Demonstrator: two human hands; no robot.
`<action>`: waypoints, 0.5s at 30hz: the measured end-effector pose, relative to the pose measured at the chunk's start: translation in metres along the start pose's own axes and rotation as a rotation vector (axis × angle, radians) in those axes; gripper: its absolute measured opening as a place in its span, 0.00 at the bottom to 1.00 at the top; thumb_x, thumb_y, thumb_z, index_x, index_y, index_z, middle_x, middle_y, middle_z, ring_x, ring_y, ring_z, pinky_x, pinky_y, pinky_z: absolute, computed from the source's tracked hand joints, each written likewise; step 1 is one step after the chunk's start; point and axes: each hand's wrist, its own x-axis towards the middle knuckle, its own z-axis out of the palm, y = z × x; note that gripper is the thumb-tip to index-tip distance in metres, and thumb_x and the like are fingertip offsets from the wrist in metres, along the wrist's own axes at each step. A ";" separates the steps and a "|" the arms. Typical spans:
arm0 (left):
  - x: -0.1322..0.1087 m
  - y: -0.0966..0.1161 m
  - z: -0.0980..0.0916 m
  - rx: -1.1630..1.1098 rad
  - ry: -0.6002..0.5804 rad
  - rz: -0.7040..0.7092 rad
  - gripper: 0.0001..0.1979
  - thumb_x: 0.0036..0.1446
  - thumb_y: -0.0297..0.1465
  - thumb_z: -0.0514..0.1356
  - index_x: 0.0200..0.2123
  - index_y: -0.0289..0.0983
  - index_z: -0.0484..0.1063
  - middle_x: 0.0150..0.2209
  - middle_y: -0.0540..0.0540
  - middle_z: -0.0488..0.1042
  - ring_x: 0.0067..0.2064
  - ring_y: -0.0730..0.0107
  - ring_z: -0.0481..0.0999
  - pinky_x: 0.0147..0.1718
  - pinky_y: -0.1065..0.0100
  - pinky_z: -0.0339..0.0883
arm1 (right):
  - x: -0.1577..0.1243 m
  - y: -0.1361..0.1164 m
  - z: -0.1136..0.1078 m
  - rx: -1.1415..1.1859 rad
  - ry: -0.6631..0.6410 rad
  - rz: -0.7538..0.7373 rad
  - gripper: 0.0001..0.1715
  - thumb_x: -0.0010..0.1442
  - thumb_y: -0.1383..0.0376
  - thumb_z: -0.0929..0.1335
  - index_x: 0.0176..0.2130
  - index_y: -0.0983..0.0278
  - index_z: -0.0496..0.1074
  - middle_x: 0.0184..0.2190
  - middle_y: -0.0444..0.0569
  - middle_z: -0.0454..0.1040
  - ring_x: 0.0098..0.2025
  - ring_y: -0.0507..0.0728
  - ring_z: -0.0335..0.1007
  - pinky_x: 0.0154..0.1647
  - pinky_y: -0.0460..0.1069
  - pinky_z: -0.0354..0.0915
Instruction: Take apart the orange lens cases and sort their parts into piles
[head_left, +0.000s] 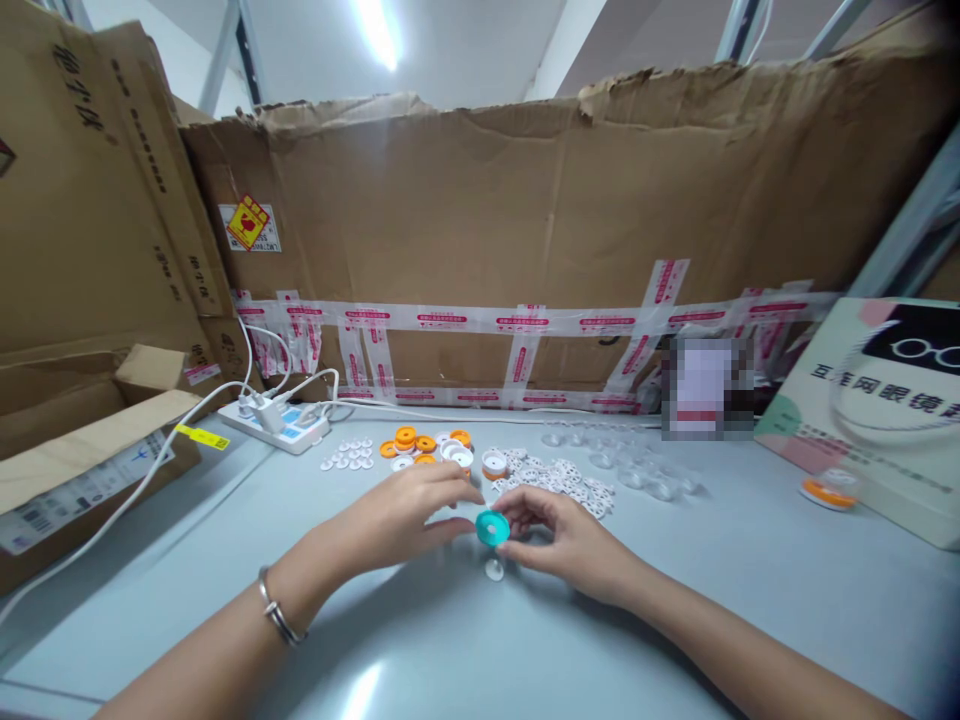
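Note:
A round teal plastic cap (493, 529) with a pale centre is raised a little above the table between my two hands. My right hand (566, 540) grips its right edge, thumb below and curled fingers behind. My left hand (409, 515) pinches at its left edge, thumb and fingertips against the rim. Just below the cap, a small white disc with a stem (494, 570) rests on the table. Behind my hands lie a heap of white perforated pieces (559, 480), a stacked white and orange cap (494, 464) and several loose orange caps (406, 440).
Small white stemmed discs (349, 455) stand in rows at left, clear domed pieces (637, 470) at right. A power strip (277, 422) with cables and an open carton (90, 460) are left. A printed box (877, 410) and an orange-based clear piece (829, 491) stand right. Cardboard (465, 220) walls the back.

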 end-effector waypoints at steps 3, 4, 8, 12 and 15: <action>0.003 0.006 0.006 -0.066 -0.019 0.080 0.08 0.58 0.26 0.52 0.36 0.35 0.70 0.35 0.45 0.72 0.37 0.72 0.70 0.36 0.71 0.64 | 0.000 -0.002 0.001 0.026 -0.008 -0.034 0.15 0.47 0.65 0.70 0.38 0.64 0.68 0.33 0.47 0.73 0.35 0.53 0.69 0.40 0.50 0.66; 0.003 0.007 0.007 -0.078 -0.028 0.088 0.09 0.59 0.25 0.51 0.35 0.35 0.71 0.33 0.46 0.72 0.35 0.72 0.70 0.35 0.71 0.64 | -0.001 -0.002 0.001 0.031 -0.009 -0.036 0.16 0.47 0.64 0.70 0.38 0.64 0.68 0.33 0.47 0.73 0.35 0.53 0.69 0.40 0.50 0.66; 0.004 0.009 0.007 -0.089 -0.061 0.067 0.07 0.58 0.25 0.52 0.33 0.35 0.70 0.31 0.47 0.71 0.33 0.73 0.70 0.33 0.72 0.63 | 0.000 -0.001 0.002 0.042 -0.026 -0.030 0.16 0.47 0.63 0.70 0.38 0.64 0.68 0.32 0.47 0.74 0.34 0.53 0.69 0.40 0.51 0.67; 0.004 0.011 0.006 -0.108 -0.071 0.090 0.05 0.57 0.27 0.54 0.35 0.35 0.69 0.32 0.47 0.70 0.34 0.73 0.69 0.32 0.73 0.63 | -0.001 0.000 0.003 0.061 -0.032 -0.041 0.16 0.48 0.63 0.69 0.38 0.65 0.69 0.32 0.47 0.74 0.34 0.54 0.69 0.40 0.50 0.66; 0.003 0.011 0.006 -0.087 -0.070 0.080 0.06 0.56 0.24 0.53 0.33 0.35 0.69 0.31 0.47 0.70 0.33 0.73 0.69 0.32 0.73 0.63 | -0.002 -0.001 0.003 0.090 -0.028 -0.014 0.16 0.48 0.63 0.69 0.38 0.65 0.68 0.32 0.48 0.73 0.34 0.54 0.69 0.40 0.51 0.65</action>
